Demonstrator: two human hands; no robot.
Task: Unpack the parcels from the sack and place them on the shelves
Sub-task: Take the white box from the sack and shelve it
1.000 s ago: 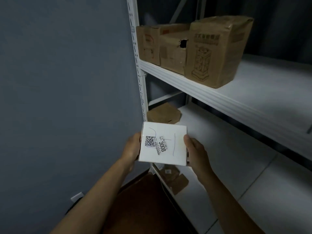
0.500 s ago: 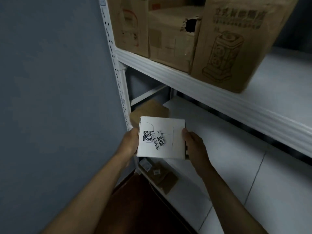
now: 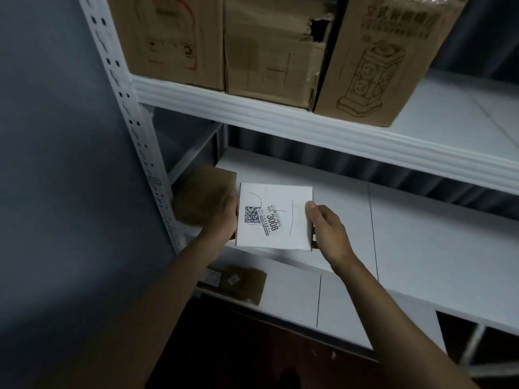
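I hold a flat white parcel (image 3: 273, 217) with a QR code and the number 3008 on its top. My left hand (image 3: 224, 220) grips its left edge and my right hand (image 3: 327, 228) grips its right edge. The parcel is over the front left part of the middle white shelf (image 3: 415, 228), right of a brown parcel (image 3: 202, 196) lying in that shelf's left corner. Whether the white parcel rests on the shelf or hovers just above it I cannot tell. No sack is in view.
The upper shelf (image 3: 280, 119) carries three cardboard boxes (image 3: 275, 49) in a row. A flat brown parcel (image 3: 241, 282) lies on the lower shelf at its left end. The white perforated upright (image 3: 134, 127) stands left, against a grey wall. Dark floor lies below.
I have moved closer to the rack. Both hands carried the white parcel forward and to the right, from in front of the upright to over the middle shelf beside the brown parcel.
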